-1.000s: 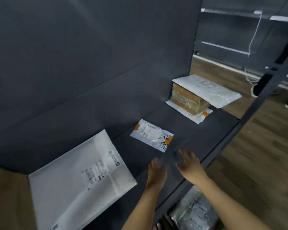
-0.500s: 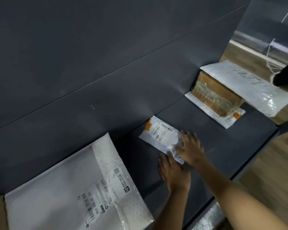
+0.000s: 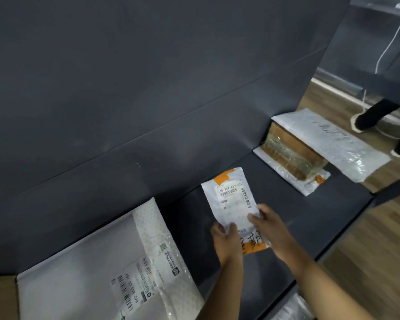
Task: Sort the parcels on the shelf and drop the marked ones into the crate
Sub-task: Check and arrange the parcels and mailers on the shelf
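Note:
A small white mailer with orange ends (image 3: 231,199) is tilted up off the dark shelf (image 3: 314,218), label and black handwriting facing me. My left hand (image 3: 225,241) grips its lower left edge. My right hand (image 3: 267,224) pinches its lower right edge. A large white bubble mailer (image 3: 116,269) lies flat on the shelf to the left. At the far right, a taped brown box (image 3: 291,151) sits between a white mailer on top (image 3: 333,139) and a white-and-orange mailer beneath (image 3: 310,181). No crate is in view.
A dark back panel (image 3: 148,77) rises behind the shelf. Brown cardboard (image 3: 0,296) shows at the lower left corner. Plastic-wrapped parcels (image 3: 291,308) lie below the shelf's front edge. A person's dark legs and white shoes (image 3: 367,118) stand on the wooden floor at right.
Both hands reached forward to the small mailer, took hold of it and lifted and turned it upright from flat on the shelf. The camera has moved closer.

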A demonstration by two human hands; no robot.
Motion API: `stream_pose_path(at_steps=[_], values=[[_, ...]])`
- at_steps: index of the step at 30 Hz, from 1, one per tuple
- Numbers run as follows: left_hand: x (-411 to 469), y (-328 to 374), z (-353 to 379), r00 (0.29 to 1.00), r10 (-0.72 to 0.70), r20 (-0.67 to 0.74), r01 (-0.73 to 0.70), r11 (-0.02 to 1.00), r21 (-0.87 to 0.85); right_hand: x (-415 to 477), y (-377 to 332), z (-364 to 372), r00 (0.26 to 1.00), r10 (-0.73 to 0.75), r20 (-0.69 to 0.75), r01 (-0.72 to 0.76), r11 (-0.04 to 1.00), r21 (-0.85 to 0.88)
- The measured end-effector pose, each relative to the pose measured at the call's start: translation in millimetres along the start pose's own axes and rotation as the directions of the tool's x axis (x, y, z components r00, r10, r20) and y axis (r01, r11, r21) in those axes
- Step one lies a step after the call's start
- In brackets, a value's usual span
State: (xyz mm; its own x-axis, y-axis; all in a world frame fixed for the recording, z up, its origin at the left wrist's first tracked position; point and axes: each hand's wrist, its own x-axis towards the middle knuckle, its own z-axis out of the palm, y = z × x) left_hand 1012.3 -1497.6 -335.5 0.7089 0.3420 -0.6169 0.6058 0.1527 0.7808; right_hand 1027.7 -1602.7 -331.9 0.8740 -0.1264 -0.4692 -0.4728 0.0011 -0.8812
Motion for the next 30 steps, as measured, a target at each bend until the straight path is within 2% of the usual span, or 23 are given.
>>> stream_pose_path(at_steps=[2,4,8,11,14,19,26,30], values=[[-12.9,15.4,-10.4,0.996,0.087,0.004,-0.087,0.996,-0.034,-19.5,-10.1,-3.2,0.997,-0.033,0.074,0.021,0.988,0.152],[-30.0,28.5,-25.9,0.980,0.187,0.061,-0.186,0.982,-0.020,-41.0,-20.3,-7.1,0.989,-0.052,0.136,0.021,0.975,0.223],[-70.8,46.9,-63.5,0.909,0.346,0.231,-0.353,0.935,-0.009,-84.6,-44.0,-20.0,0.979,-0.141,0.150,0.120,0.982,0.144],[-108.9,47.8,-88.7,0.876,0.389,0.286,-0.410,0.912,0.015,-119.0,-62.2,-28.1,0.963,-0.225,0.150,0.211,0.972,0.103],[-148.4,44.4,-108.5,0.873,0.417,0.253,-0.435,0.900,0.017,-154.1,-68.5,-31.4,0.945,-0.267,0.190,0.264,0.964,0.038],[-196.9,42.3,-147.8,0.875,0.451,0.178,-0.440,0.893,-0.098,-204.8,-70.2,-30.8,0.894,-0.313,0.320,0.354,0.932,-0.078],[-222.7,42.4,-196.6,0.873,0.477,0.103,-0.452,0.870,-0.197,-255.7,-74.8,-2.6,0.858,-0.301,0.416,0.353,0.934,-0.052],[-222.7,48.7,-229.1,0.859,0.498,0.118,-0.471,0.859,-0.201,-268.5,-87.8,19.1,0.830,-0.320,0.456,0.400,0.912,-0.089]])
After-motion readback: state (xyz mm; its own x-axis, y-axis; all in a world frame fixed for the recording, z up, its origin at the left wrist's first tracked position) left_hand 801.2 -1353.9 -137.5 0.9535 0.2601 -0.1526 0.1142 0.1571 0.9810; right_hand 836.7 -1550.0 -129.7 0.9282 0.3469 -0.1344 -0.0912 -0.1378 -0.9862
